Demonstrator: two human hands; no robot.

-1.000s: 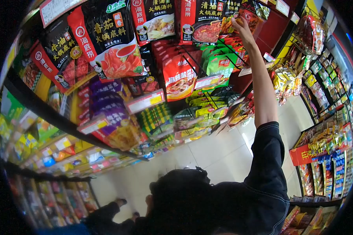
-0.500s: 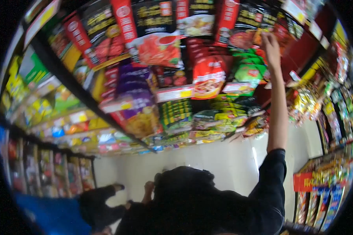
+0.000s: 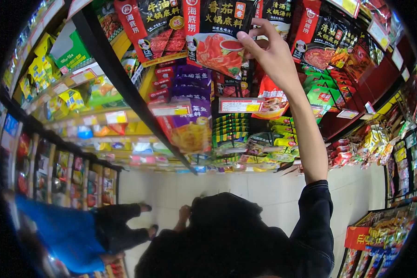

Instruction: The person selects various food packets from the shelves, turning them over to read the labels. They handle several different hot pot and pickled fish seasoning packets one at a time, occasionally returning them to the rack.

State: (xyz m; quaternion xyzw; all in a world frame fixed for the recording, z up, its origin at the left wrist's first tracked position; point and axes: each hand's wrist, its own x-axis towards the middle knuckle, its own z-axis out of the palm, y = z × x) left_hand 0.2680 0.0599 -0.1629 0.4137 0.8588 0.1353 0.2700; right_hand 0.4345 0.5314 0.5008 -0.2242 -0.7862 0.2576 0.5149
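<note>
My right hand (image 3: 274, 55) reaches up to the top shelf, at the right edge of a black and red packet of hot pot soup base (image 3: 220, 39) with a tomato picture. The thumb lies over the packet's front and the index finger stretches above it, with a gap between them. The packet stands in its row. Right of my hand is another black and red hot pot base packet (image 3: 326, 39); at the left stands a similar one (image 3: 155, 32). Low beside my dark clothing, my left hand (image 3: 184, 214) is small and its fingers are not clear.
Purple packets (image 3: 190, 99), a red pouch (image 3: 271, 99) and green packets (image 3: 320, 95) sit below, behind a price tag (image 3: 241, 105). A dark shelf upright (image 3: 139, 92) divides the shelves. At lower left is a person in blue (image 3: 62, 231). A red-signed display (image 3: 356, 237) stands lower right.
My right hand has moved left, from the packets at the right to the tomato hot pot base packet. The view has shifted, and the shelf goods now sit further right in it.
</note>
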